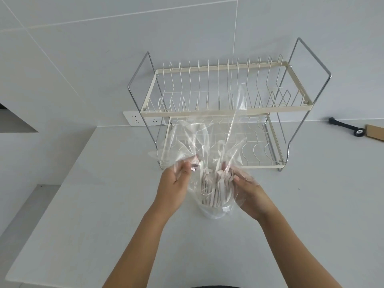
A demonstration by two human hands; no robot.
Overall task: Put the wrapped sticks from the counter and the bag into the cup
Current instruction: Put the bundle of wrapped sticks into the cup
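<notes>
A clear plastic bag (209,132) hangs crumpled and upright over a clear cup (214,212) that stands on the white counter. Several white-wrapped sticks (212,183) stand bunched in the cup, seen through the plastic. My left hand (173,183) pinches the bag's left edge just left of the cup's mouth. At the cup's right side, my right hand (249,192) grips the plastic, and part of the bag drapes over its fingers. The cup's lower wall shows below the bag.
A two-tier wire dish rack (224,112) stands right behind the cup against the wall. A white socket strip (135,120) sits on the wall to the rack's left. A black tool (345,126) and a cardboard piece (376,133) lie at the far right. The counter's left edge (62,183) drops off.
</notes>
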